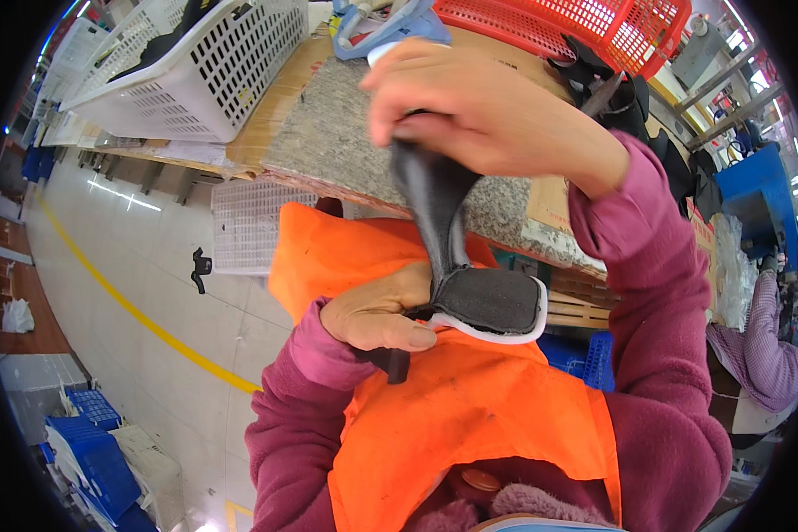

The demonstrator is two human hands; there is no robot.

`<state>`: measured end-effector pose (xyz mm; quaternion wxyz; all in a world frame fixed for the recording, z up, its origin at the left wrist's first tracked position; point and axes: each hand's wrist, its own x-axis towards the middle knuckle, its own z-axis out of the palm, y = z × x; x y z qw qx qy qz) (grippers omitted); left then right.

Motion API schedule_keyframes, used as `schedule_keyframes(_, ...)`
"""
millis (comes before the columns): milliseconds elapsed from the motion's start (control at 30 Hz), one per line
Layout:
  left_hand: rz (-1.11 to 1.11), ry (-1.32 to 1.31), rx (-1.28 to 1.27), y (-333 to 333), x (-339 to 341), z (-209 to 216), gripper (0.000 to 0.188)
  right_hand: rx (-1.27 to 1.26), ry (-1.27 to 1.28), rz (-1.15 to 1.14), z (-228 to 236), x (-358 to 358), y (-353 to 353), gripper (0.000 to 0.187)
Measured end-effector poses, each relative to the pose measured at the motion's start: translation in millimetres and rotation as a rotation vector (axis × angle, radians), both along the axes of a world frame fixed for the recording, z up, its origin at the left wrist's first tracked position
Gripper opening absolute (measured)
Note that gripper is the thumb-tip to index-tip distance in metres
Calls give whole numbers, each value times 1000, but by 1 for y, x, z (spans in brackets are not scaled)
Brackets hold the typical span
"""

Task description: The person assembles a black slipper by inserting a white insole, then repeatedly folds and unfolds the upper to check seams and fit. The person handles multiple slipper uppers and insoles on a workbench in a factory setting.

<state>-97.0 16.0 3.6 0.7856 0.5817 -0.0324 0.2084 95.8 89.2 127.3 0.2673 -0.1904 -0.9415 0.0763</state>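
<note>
Between my two hands is a black, leather-like piece (436, 199), narrow in the middle and wider towards its top. At its lower end is a dark grey pad (492, 300) with a white rim; its exact kind I cannot tell. My left hand (381, 310) is closed on the piece beside the pad, above the orange apron (496, 390). A short black end hangs below that hand. My right hand (479, 106), slightly blurred, grips the top of the black piece over the bench, its fingers bent around it and partly hiding it.
A stone-topped bench (324, 133) carries a white basket (230, 71), a light blue object (390, 27), a red basket (550, 27) and black pieces (629, 97). A grey crate (257, 226) sits beneath. Blue crates (93, 465) stand lower left. Another person's sleeve (762, 337) shows at right.
</note>
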Motion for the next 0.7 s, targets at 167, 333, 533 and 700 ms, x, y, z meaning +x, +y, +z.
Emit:
schedule_keyframes(167,125,109,23,0,0,1,66,-335,-272,89,-29,-37,41,14)
schedule_keyframes(333,405,-44,181,-4,2,-4,69,-382,191,-213,-19,-42,75,21)
schedule_keyframes(533,465,163,351,-8,-2,-2,84,-345,464,-85,7,6,51,34)
schedule_keyframes(700,715,105,917,18,-2,5,84,-531,926,-180,-40,20,-19,48)
